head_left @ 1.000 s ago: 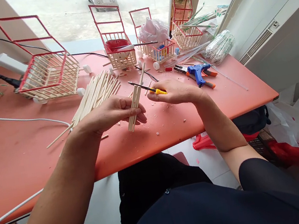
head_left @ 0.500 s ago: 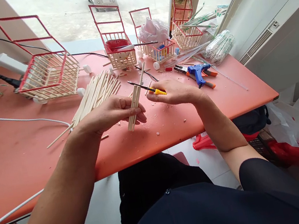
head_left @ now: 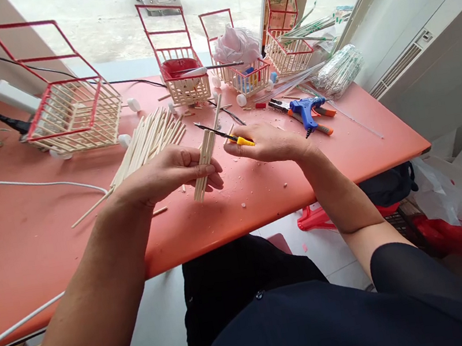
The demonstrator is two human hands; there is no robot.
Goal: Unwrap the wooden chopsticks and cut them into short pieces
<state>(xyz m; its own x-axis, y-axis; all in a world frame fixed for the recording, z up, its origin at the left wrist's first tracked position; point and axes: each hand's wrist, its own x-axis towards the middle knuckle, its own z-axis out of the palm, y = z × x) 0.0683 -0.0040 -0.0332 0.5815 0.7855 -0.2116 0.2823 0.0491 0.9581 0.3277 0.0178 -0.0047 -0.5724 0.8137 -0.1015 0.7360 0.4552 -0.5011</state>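
Observation:
My left hand [head_left: 180,166] is closed around a few thin wooden sticks [head_left: 203,172], held upright at a slant above the table. One stick rises higher than the others. My right hand [head_left: 270,140] grips scissors [head_left: 245,141] with a yellow handle and dark blades. The blades lie across the upper part of the sticks; whether they touch the wood I cannot tell. Most of the right fingers are hidden beneath the hand. Behind my left hand lies a loose pile of similar sticks [head_left: 151,139].
On the pink table [head_left: 327,172] stand several small stick carts with red rims, one a large cart [head_left: 72,113] at left. A blue glue gun [head_left: 304,111] and a clear-wrapped bundle [head_left: 340,71] lie at right. A white cable [head_left: 31,182] crosses the left side. Wood bits are scattered about.
Both hands, with the sticks and the scissors, have shifted very slightly left. The blades still cross the sticks, and both grips are the same.

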